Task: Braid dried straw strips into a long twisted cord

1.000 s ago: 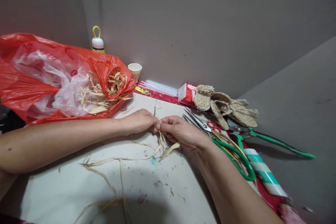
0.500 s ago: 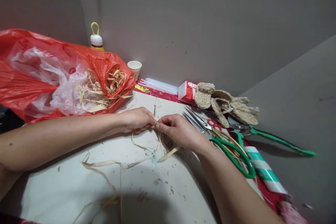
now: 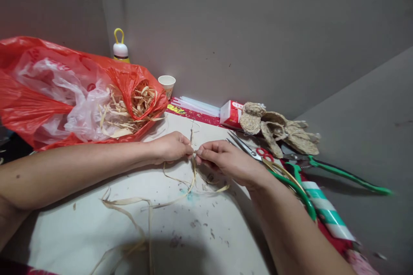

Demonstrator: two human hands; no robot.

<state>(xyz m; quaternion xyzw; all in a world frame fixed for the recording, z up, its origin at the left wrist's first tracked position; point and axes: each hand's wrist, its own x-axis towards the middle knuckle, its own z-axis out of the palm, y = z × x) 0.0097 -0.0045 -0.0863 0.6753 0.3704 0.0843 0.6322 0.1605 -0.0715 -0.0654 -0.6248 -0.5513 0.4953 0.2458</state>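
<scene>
My left hand [image 3: 176, 147] pinches a thin twisted cord [image 3: 192, 138] of pale dried plant fibre over the white tabletop. The cord's upper end points away towards the wall. Close beside it, my right hand [image 3: 219, 158] has thumb and fingertips closed on the same fibre, just right of the left fingertips. Loose flat fibre strips [image 3: 129, 201] trail below the hands and across the table towards me. Exactly how the strands cross between the fingertips is too small to make out.
At left lies a red plastic bag [image 3: 80, 60] with dried fibre strips. Behind stand a yellow-handled bottle [image 3: 120, 50] and paper cup [image 3: 167, 86]. Rightward are scissors [image 3: 245, 145], a red-white box [image 3: 230, 112], woven fibre pieces [image 3: 279, 126], green-handled pruners [image 3: 345, 172] and a striped roll [image 3: 329, 210].
My right hand has shifted slightly right, its fingertips a little apart from the left ones. It now covers more of the green-handled scissors. A strip end below it has moved right.
</scene>
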